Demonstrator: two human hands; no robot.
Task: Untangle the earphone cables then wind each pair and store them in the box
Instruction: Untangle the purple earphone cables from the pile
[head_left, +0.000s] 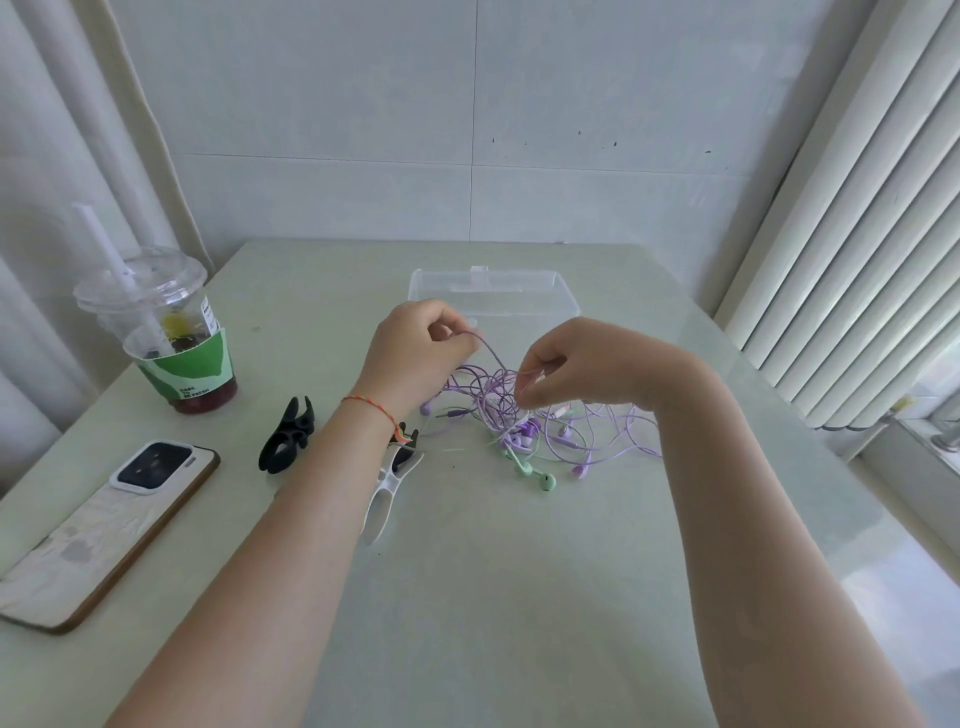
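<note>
A tangle of purple earphone cables (498, 400) lies mid-table, with a green pair (530, 470) mixed in at its near side. My left hand (415, 353) pinches a purple cable strand and holds it lifted above the heap. My right hand (576, 364) pinches another strand of the same tangle just to the right. A clear plastic box (493, 293) stands behind both hands, its near side hidden by them.
A plastic drink cup with a straw (171, 338) stands at the left. A phone (104, 530) lies face down near the left edge. A black clip (288, 436) and a white clip (389, 493) lie by my left forearm. Blinds hang at the right.
</note>
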